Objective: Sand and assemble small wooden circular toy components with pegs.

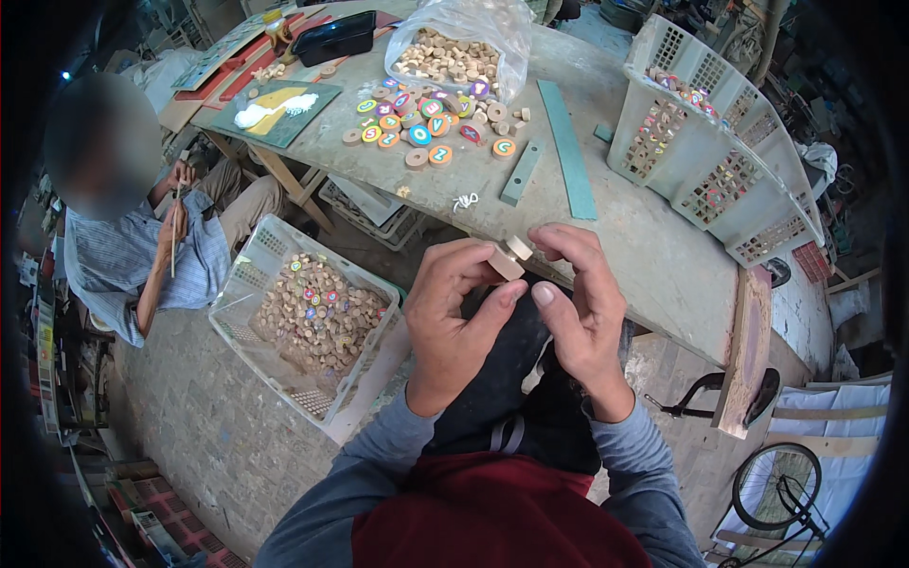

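Observation:
My left hand [453, 317] and my right hand [582, 298] meet over my lap, just below the table's front edge. Together they pinch two small round wooden discs [512, 256] between the fingertips; the discs touch each other. On the grey table [625, 246] beyond them lie several wooden discs with coloured stickers [421, 118] and a clear plastic bag of plain discs [454, 52].
A white plastic basket of wooden discs [308, 312] stands on the floor at my left. Another white basket [715, 142] lies tipped on the table at right. A green strip [568, 147] lies on the table. A seated person [142, 237] works at far left. A bicycle wheel [776, 488] shows at lower right.

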Available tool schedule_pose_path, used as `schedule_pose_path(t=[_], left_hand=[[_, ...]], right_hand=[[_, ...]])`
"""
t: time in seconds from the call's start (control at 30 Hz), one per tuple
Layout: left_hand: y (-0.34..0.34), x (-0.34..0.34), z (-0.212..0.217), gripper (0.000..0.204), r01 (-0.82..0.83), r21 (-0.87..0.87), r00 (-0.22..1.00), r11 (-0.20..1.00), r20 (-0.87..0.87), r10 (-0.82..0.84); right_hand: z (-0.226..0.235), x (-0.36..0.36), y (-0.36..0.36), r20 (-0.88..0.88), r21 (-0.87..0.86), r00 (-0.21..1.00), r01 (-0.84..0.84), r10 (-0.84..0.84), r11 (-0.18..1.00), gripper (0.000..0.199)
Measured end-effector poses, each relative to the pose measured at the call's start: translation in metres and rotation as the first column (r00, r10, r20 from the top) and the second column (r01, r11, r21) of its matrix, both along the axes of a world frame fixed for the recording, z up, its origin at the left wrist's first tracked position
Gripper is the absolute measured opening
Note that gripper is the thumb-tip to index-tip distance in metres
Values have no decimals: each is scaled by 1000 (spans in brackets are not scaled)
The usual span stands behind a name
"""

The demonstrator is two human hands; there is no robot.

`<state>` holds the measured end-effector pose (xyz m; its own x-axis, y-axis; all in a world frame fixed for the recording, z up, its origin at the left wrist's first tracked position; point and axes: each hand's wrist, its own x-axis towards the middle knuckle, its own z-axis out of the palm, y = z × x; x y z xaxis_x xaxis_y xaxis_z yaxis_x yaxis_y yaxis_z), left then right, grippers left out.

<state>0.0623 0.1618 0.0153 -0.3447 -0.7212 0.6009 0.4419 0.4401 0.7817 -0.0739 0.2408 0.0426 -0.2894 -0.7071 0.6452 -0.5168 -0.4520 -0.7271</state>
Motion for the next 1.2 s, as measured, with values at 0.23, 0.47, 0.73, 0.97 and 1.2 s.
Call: schedule_pose_path(t=[0.23, 0.47, 0.73, 0.97, 1.2], left_hand=[[-1, 3, -1, 38, 100, 183, 995, 978, -25, -96], [1, 5, -5, 40, 162, 295, 987, 942, -39, -158], [5, 6, -6, 37, 248, 341, 967, 907, -28, -254], [14, 2, -6, 32, 271, 417, 954, 867, 4, -300], [17, -3, -7, 28, 273, 409, 951, 871, 24, -309]], right_hand=[[5, 4, -2, -80, 3, 997, 1, 0, 1000, 54], [6, 4, 3, -142, -7, 989, 43, -43, 999, 60], [0, 3, 4, -233, 39, 969, 93, -82, 995, 63], [-13, 2, 4, -342, -132, 901, 235, -267, 963, 57], [-15, -3, 6, -434, -210, 821, 307, -370, 928, 48]])
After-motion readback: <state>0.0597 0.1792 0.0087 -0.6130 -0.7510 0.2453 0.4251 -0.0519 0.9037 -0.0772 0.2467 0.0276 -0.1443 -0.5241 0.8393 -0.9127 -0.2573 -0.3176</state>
